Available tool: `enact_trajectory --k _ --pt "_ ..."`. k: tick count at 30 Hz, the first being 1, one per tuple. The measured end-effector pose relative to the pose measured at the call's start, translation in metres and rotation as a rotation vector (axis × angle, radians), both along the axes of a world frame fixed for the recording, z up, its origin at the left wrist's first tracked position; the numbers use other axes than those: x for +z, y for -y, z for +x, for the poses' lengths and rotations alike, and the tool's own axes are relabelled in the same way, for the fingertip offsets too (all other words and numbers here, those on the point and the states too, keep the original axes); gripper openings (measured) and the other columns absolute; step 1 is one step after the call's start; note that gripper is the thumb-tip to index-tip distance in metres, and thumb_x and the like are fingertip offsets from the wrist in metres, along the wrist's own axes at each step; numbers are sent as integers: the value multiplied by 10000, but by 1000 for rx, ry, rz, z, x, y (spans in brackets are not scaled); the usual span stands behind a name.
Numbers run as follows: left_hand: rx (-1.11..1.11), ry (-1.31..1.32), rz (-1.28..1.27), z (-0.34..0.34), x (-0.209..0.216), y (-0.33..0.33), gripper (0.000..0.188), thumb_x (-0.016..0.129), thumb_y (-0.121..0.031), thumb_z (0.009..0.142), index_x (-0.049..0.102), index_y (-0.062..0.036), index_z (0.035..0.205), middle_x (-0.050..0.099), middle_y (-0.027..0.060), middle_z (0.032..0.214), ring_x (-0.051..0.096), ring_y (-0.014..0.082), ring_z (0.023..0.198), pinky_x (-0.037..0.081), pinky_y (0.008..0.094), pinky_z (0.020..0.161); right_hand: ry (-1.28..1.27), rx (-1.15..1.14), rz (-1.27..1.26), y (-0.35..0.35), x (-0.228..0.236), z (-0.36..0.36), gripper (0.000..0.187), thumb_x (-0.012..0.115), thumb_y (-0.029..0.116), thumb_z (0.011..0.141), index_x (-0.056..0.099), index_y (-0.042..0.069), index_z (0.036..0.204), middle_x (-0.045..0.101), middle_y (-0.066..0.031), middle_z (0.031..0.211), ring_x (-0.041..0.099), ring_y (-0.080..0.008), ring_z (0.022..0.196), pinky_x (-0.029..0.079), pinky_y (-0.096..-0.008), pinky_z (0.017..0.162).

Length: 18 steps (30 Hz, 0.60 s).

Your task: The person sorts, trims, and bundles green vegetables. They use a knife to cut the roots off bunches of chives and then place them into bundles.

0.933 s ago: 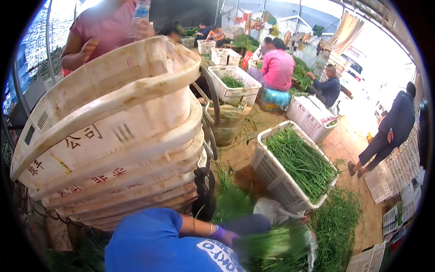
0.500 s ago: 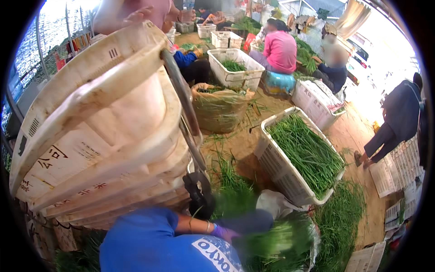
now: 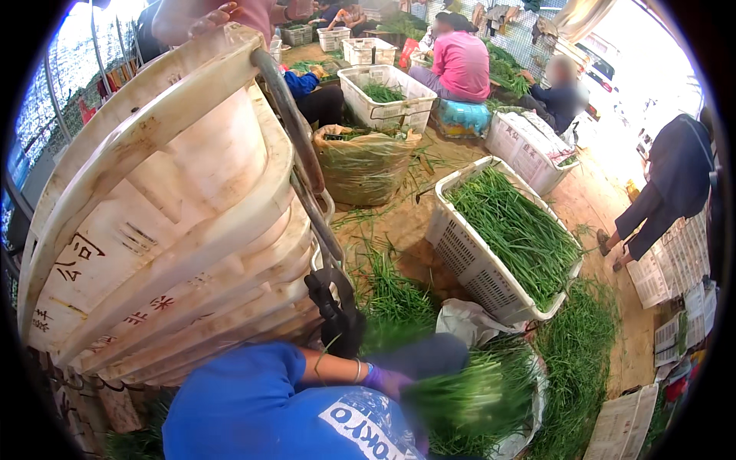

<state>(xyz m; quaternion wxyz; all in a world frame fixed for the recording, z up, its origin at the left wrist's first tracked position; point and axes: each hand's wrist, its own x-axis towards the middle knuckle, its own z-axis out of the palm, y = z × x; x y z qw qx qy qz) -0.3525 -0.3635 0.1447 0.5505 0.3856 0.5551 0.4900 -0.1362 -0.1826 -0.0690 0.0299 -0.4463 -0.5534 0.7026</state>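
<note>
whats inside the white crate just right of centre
Long green stalks fill the white crate. Only their top layer shows; it covers the bottom and anything underneath.

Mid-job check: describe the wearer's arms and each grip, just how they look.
The left grip wears a purple glove, with a thin, pale band around the wrist just above it. The left sleeve is short and bright blue, part of a shirt printed with a white, lettered panel. The right grip and sleeve cannot be made out.

Passage is left between the stacked crates (image 3: 195, 218) and the filled crate (image 3: 466, 249), but blocked nearer by a blue-shirted person (image 3: 245, 402).
</note>
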Motion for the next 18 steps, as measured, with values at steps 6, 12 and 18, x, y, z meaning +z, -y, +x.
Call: enact_trajectory --k 6,12,18 --pt "-65 1 -63 -4 -3 -1 738 702 -258 693 340 -94 1314 430 112 1285 388 209 1187 284 338 1012 -35 162 206 2 -38 17 324 584 145 812 510 56 1115 616 -103 983 569 -193 912 443 -310 781" --pt "-46 -141 -124 -3 -30 -3 714 695 -137 669 354 -53 1291 456 117 1255 422 169 1135 344 311 962 -192 310 478 -2 -83 44 382 602 144 809 491 52 1163 625 -102 974 586 -179 891 460 -289 747" --pt "-27 -42 -76 4 -2 1 722 676 -72 654 353 -74 1300 494 103 1216 452 151 1089 365 303 933 -14 461 723 1 -66 49 444 610 113 786 468 58 1203 618 -107 986 584 -201 877 459 -310 773"
